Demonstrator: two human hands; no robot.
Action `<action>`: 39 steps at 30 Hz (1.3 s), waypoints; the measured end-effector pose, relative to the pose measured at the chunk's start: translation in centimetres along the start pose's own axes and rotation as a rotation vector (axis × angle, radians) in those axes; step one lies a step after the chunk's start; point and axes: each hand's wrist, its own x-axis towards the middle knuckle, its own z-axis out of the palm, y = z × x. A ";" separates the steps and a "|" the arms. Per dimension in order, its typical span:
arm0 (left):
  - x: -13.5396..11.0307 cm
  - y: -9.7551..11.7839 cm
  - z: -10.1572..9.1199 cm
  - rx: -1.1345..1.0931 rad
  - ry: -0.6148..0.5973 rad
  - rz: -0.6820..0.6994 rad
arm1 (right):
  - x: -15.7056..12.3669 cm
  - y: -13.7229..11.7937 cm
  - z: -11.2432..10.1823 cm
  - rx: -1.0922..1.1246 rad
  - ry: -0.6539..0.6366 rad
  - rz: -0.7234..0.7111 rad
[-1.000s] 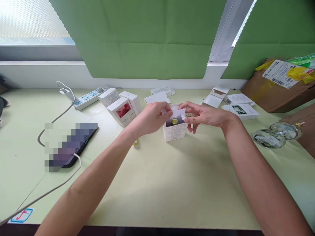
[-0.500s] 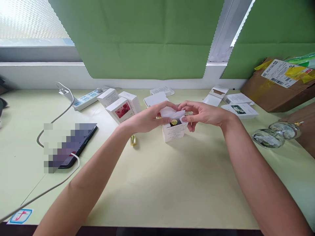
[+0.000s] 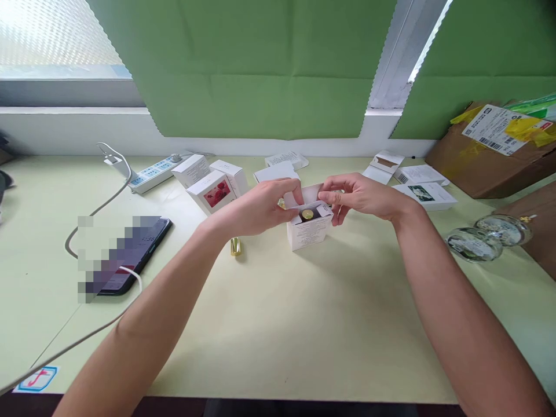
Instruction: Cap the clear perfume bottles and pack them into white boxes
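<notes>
A small white carton [image 3: 309, 231] stands upright in the middle of the pale green table [image 3: 278, 324]. Its top flaps are open and a gold cap [image 3: 307, 214] of a bottle shows inside. My left hand [image 3: 260, 205] pinches the left top flap. My right hand [image 3: 362, 197] pinches the right flap from the other side. A small gold cylinder [image 3: 235, 246] lies on the table just left of the carton, below my left wrist.
Three white boxes [image 3: 212, 182], one with a red flower picture, and a power strip [image 3: 154, 172] sit at back left. A phone [image 3: 125, 255] on a cable lies left. Flat cartons and leaflets [image 3: 417, 185] lie at back right beside a cardboard parcel [image 3: 490, 147] and glass bottles [image 3: 489, 237].
Both hands kept hold of the carton's top flaps; the flaps were folded over the opening half a second ago and now stand spread, showing the gold cap. The carton stayed in place.
</notes>
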 end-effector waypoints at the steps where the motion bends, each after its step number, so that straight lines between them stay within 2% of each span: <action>1: 0.0 0.0 0.0 -0.001 -0.005 0.009 | 0.0 -0.1 0.0 -0.013 0.000 0.002; 6: -0.4 0.2 -0.3 -0.051 -0.101 0.045 | -0.2 -0.2 -0.2 -0.027 -0.051 0.057; 13: -0.3 -0.1 -0.1 -0.051 -0.116 0.050 | -0.4 0.1 -0.2 0.029 -0.013 0.104; 16: -0.2 -0.1 -0.1 -0.066 -0.094 0.101 | -0.5 -0.1 -0.2 0.027 -0.005 0.089; 20: -0.5 0.4 -0.4 0.001 -0.022 0.186 | -0.5 -0.5 -0.2 0.048 -0.096 0.019; 23: -0.8 0.8 -0.6 -0.056 0.014 0.177 | -0.6 -0.7 -0.3 0.033 -0.081 0.034; 26: -0.8 0.9 -0.5 -0.115 -0.003 0.141 | -0.7 -0.7 -0.4 -0.008 -0.082 0.079; 29: -0.6 0.8 -0.3 -0.052 -0.042 0.144 | -0.7 -0.6 -0.5 -0.030 -0.082 0.077; 39: -0.5 0.9 0.0 0.049 -0.037 0.186 | -0.6 -0.9 -0.2 -0.057 -0.082 0.060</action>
